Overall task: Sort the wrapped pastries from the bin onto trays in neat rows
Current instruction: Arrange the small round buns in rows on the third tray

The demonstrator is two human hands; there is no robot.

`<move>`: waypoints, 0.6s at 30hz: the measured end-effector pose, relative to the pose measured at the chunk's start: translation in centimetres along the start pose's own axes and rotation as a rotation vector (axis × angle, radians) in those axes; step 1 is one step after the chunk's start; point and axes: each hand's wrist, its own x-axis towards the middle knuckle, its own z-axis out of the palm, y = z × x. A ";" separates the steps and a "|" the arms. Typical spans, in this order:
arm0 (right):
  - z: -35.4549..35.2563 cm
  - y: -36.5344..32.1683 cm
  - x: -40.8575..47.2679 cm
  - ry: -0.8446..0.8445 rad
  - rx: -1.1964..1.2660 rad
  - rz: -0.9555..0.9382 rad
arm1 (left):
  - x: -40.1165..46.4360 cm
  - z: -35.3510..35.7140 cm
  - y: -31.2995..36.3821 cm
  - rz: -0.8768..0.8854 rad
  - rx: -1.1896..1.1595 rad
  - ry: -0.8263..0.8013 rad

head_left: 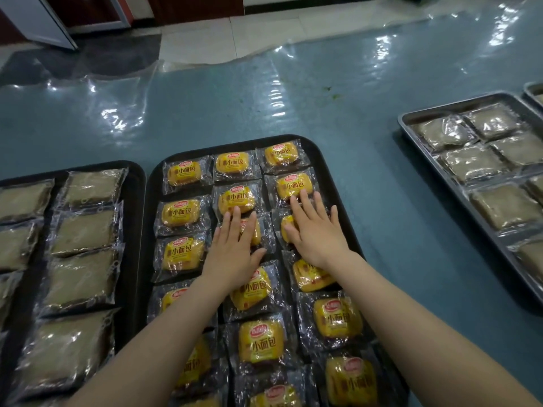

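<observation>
Hands lie flat on the middle black tray (332, 160), as I read the head view. My left hand (235, 248) rests palm-down, fingers straight, on a yellow wrapped pastry (252, 230) in the centre column; nothing is grasped. My right hand (317, 230) lies likewise released, fingers spread over a second yellow pastry (286, 227) in the right column, fingertips touching the next pastry (293, 185) beyond it. Yellow pastries fill this tray in three columns. A left black tray (138, 183) holds brown wrapped squares (85, 230). A metal tray (417, 133) with similar squares sits well apart to the right on the plastic-covered blue table (205, 113).
</observation>
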 end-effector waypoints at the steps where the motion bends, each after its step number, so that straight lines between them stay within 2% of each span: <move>1: -0.1 0.1 -0.6 0.008 -0.001 -0.016 | 0.0 -0.1 0.1 0.001 -0.007 0.002; 5: -0.2 0.9 -3.8 0.015 0.004 -0.094 | -1.5 -0.4 0.9 0.031 -0.046 0.032; 8: 0.8 0.8 -6.5 -0.042 0.001 -0.142 | -3.9 -0.1 1.4 0.069 -0.082 0.039; 14: 2.1 0.3 -7.6 -0.043 -0.031 -0.071 | -7.5 1.8 1.8 0.078 -0.037 -0.066; 18: 2.2 0.2 -7.7 -0.040 -0.057 -0.053 | -7.0 2.2 1.9 0.059 0.003 -0.058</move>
